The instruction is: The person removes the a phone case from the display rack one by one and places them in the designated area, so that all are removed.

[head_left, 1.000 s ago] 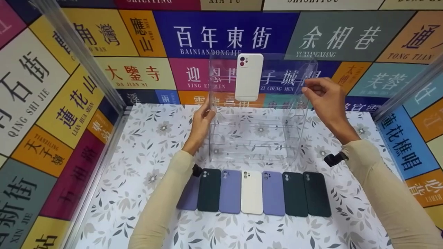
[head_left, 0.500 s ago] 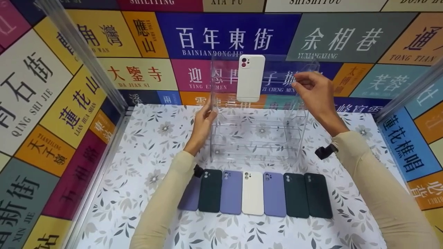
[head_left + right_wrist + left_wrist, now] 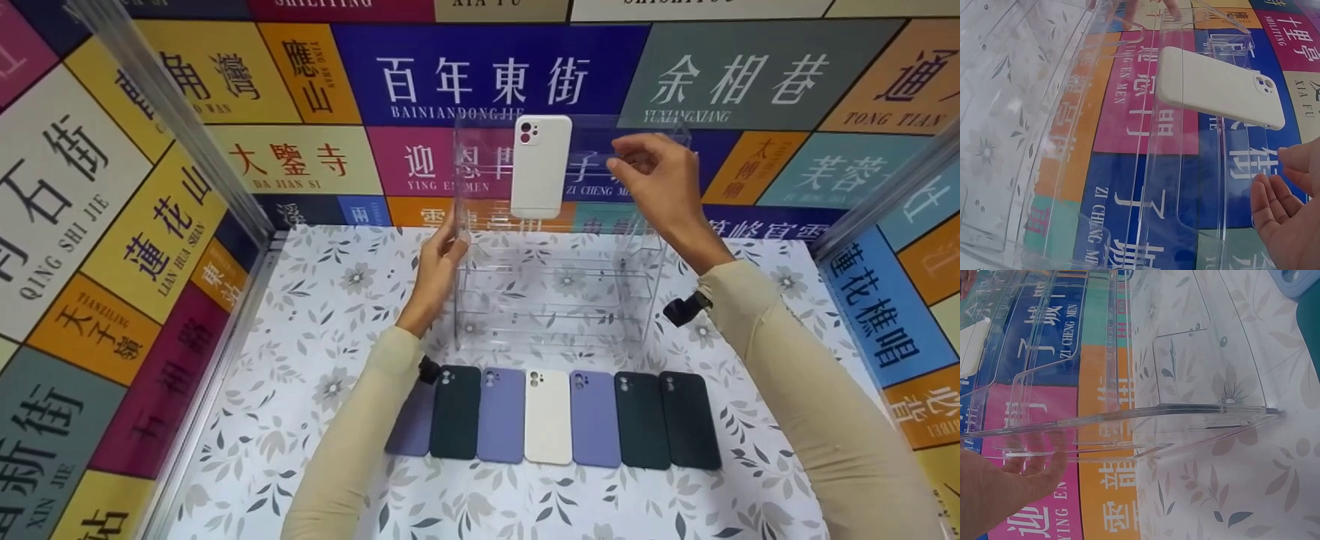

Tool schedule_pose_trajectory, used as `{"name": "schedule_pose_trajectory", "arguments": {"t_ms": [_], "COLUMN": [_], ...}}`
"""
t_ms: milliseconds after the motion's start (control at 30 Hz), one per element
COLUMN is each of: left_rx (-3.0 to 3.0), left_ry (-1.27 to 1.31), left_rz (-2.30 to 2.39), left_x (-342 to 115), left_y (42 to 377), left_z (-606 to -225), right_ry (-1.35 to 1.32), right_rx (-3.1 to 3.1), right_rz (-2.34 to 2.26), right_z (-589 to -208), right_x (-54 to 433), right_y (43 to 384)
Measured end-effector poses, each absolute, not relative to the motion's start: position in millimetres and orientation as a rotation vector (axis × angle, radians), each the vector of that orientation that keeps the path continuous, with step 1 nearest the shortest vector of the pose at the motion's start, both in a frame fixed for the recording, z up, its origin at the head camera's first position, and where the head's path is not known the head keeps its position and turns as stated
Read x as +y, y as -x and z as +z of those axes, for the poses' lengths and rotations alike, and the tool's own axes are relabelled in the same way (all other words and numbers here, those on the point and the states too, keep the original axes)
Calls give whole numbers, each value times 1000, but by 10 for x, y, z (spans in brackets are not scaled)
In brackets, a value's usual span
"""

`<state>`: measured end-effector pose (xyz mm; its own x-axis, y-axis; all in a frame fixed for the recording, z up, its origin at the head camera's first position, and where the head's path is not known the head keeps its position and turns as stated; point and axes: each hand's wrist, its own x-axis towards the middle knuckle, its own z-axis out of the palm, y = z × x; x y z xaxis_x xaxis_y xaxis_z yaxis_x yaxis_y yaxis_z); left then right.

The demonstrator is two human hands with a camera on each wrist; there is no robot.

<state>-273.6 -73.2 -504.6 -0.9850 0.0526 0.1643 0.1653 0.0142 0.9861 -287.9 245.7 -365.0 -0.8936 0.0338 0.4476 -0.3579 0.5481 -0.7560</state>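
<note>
A clear acrylic tiered display rack [image 3: 555, 310] stands against the back wall in the head view. Leaning on its top tier is an off-white phone case [image 3: 540, 169], camera cutout upward. My left hand [image 3: 435, 274] grips the rack's left side; in the left wrist view the fingers of this hand [image 3: 1010, 489] reach round the clear panel edge. To the right of the standing case is my right hand [image 3: 664, 180], holding nothing. In the right wrist view the thumb and loosely bent fingers of the right hand [image 3: 1292, 208] are apart, near the camera end of the case.
A row of phone cases lies in front of the rack: purple [image 3: 500, 416], dark green [image 3: 455, 412], off-white [image 3: 547, 416] and others, with a near-black case [image 3: 690, 420] at the right end. The floral-patterned tabletop [image 3: 337, 315] is enclosed by colourful sign-printed walls [image 3: 487, 67].
My right hand has moved left and slightly up, from the rack's right side toward the standing off-white case. The left hand stays on the rack's left side.
</note>
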Motion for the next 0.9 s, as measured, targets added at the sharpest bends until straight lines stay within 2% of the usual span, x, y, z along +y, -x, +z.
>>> {"name": "schedule_pose_trajectory", "arguments": {"t_ms": [900], "left_rx": [-2203], "left_ry": [228], "left_rz": [-2141], "left_x": [-738], "left_y": [2722], "left_z": [-5035], "right_ry": [-285], "right_rx": [-2396], "right_rz": [1333], "right_z": [-3626], "right_x": [2121], "right_y": [3167]}}
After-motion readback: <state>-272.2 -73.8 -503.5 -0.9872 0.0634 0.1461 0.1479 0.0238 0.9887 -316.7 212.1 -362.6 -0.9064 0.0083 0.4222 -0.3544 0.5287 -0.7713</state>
